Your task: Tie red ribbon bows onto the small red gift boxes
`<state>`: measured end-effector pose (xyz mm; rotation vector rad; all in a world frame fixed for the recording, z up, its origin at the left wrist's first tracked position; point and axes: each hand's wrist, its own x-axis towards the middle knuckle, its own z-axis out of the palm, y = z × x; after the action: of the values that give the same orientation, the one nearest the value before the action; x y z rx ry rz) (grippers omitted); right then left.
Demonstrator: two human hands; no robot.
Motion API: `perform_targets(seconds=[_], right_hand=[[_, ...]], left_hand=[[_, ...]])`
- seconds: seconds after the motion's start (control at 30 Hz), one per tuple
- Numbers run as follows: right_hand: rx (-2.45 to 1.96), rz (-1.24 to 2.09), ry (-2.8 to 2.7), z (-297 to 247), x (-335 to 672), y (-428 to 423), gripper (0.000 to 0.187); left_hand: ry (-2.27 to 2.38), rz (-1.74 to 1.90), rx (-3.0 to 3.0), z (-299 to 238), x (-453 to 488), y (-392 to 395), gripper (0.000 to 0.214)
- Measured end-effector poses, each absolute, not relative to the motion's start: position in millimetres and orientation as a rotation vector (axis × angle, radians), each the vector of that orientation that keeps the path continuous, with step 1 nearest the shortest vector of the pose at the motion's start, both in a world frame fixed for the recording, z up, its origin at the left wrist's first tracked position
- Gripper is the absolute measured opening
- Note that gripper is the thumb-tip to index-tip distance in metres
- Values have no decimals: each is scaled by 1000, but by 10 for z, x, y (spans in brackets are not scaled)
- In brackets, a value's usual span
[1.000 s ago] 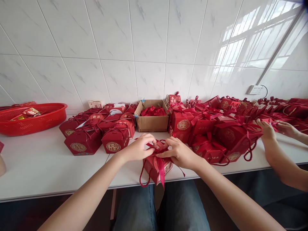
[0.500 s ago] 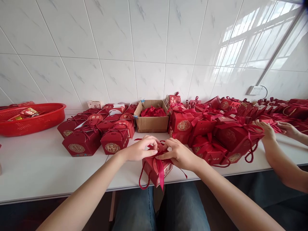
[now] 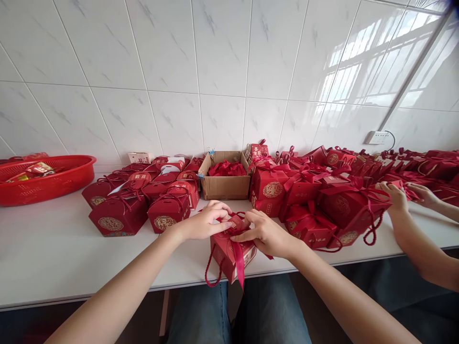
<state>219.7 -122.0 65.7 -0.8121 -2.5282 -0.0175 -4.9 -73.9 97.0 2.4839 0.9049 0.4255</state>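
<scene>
A small red gift box [image 3: 229, 255] with a rope handle stands at the front edge of the white table [image 3: 64, 258], straight ahead of me. A red ribbon [image 3: 239, 260] lies over its top and hangs down its front. My left hand [image 3: 206, 222] pinches the ribbon at the top of the box from the left, fingers curled. From the right, my right hand [image 3: 263, 234] grips the same ribbon, fingertips meeting the left hand's over the lid.
Several red gift boxes [image 3: 120, 215] stand to the left, more beribboned ones [image 3: 308, 200] piled right. A cardboard box [image 3: 225, 184] of red ribbons sits behind. A red basket [image 3: 46, 184] is far left. Another person's hands [image 3: 398, 198] work at right.
Both hands have stayed at the top of the box, fingers shifting slightly as they work the ribbon. The view has tilted down a little.
</scene>
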Motion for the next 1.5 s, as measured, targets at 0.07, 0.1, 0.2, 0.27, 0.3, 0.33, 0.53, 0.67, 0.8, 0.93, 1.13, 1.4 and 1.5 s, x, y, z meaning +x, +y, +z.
perform_targets(seconds=[0.07,0.1,0.2,0.27,0.3,0.33,0.53,0.67,0.8,0.93,1.13,1.4,1.5], right_hand=[[-807,-16,-2520,661,2201,-1218,45],[-801,-6,-2512,663,2203,-1220,46],[-757,38,-2468,666,2216,-1229,43],[-708,73,-2416,661,2223,-1231,38],[-687,91,-2379,655,2225,-1230,35],[-673,114,-2338,648,2224,-1230,32],[-752,416,-2001,581,2183,-1220,7],[-833,589,-1850,541,2146,-1190,7],[-899,748,-1721,526,2101,-1154,13],[-918,873,-1613,505,2056,-1113,17],[-865,947,-1574,451,2104,-1062,27],[-861,858,-1620,433,2180,-1109,21],[-854,879,-1711,470,2248,-1138,19]], left_hand=[[912,478,2448,956,-50,-762,26],[917,507,2421,948,-45,-780,27],[929,621,2341,911,-10,-855,30],[949,731,2283,876,33,-914,30],[964,789,2254,856,58,-942,29],[983,844,2228,837,85,-968,27],[1009,986,2064,744,205,-1055,23],[999,1014,1964,706,234,-1058,31],[1014,990,1972,680,245,-1047,28],[1009,999,1976,663,238,-1041,30],[1075,993,1972,613,191,-1050,30],[999,966,1865,620,184,-1065,25],[973,958,1826,644,160,-1057,25]])
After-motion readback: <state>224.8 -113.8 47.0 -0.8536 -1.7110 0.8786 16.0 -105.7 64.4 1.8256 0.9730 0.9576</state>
